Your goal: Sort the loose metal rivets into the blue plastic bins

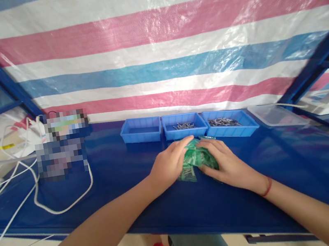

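A heap of small green plastic bags sits on the blue tabletop, with pale, slender pieces showing through the film of one bag. My left hand curves around the heap's left side, thumb and fingers pressed against it. From the right, my right hand cups the same heap with bent fingers, the thumb at its near edge. Parts of the bags are hidden under the fingers. Just behind are a blue bin with screws or nails and another blue bin holding similar metal pieces.
A third blue bin stands at the left end of the row. A clear plastic lid or tray lies to the right. White cables loop over the left side of the blue table. Blue metal posts rise at both sides.
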A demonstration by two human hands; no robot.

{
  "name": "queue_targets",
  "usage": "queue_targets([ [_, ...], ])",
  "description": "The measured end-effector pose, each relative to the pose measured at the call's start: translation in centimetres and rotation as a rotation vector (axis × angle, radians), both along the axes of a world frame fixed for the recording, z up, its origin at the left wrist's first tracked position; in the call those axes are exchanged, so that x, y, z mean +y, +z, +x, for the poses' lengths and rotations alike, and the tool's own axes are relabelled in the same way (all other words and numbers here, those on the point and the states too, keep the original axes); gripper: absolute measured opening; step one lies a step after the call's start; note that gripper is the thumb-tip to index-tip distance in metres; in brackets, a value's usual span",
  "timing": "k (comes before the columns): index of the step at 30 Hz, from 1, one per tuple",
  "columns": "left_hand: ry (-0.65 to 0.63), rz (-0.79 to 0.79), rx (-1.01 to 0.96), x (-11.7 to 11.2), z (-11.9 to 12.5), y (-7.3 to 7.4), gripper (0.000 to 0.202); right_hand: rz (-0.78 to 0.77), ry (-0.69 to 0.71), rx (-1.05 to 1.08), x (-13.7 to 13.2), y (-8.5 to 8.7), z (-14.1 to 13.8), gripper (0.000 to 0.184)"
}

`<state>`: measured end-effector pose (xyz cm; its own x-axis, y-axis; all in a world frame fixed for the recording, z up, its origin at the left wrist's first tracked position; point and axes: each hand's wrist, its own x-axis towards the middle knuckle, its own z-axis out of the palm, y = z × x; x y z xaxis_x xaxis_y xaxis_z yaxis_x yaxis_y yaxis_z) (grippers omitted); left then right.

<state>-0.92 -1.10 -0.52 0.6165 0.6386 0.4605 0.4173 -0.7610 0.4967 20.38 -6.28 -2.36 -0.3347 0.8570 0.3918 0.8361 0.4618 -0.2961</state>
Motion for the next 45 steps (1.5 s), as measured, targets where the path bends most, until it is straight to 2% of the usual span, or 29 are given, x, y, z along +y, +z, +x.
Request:
queue_targets([
  [5,0.107,-0.029,-0.113,0.4,0.0,0.0,0.044,0.010,-0.081,0.151,0.3,-0.2,0.3,0.030],
  [8,0.069,0.004,-0.124,0.4,0.1,0.0,0.047,0.053,-0.135,0.212,0.3,-0.2,0.5,0.022],
  [11,-0.002,0.048,-0.022,0.0,0.3,0.1,0.046,0.138,-0.161,0.209,0.4,0.1,0.9,0.018],
  [14,-0.042,0.070,0.165,-0.4,0.4,-0.1,0.046,0.252,-0.236,0.195,0.8,0.7,2.0,0.017],
  [18,-0.084,0.101,0.322,-0.6,0.5,-0.3,0.057,0.373,-0.313,0.085,1.9,1.4,3.1,0.021],
  [23,-0.071,0.175,0.351,-0.6,0.6,-0.1,0.048,0.353,-0.197,-0.235,4.5,2.3,1.7,0.038],
  [27,-0.032,0.200,0.363,-0.8,0.5,0.1,0.049,0.257,-0.220,-0.363,6.8,2.5,0.7,0.020],
  [31,-0.015,0.217,0.367,-0.8,0.4,-0.1,0.051,0.287,-0.230,-0.281,7.3,3.0,0.8,0.018],
  [35,-0.003,0.231,0.362,-0.5,0.5,-0.2,0.048,0.413,-0.225,-0.096,5.9,5.1,1.5,0.016],
  [39,0.022,0.212,0.338,-0.1,0.7,-0.2,0.038,0.458,-0.113,0.016,2.8,8.8,3.1,0.017],
  [42,0.080,0.152,0.266,0.3,0.8,-0.2,0.031,0.402,-0.029,-0.059,-0.2,11.9,4.9,0.015],
  [45,0.151,0.079,0.168,0.6,0.9,-0.2,0.030,0.300,0.055,-0.225,-2.5,14.1,6.2,0.016],
])
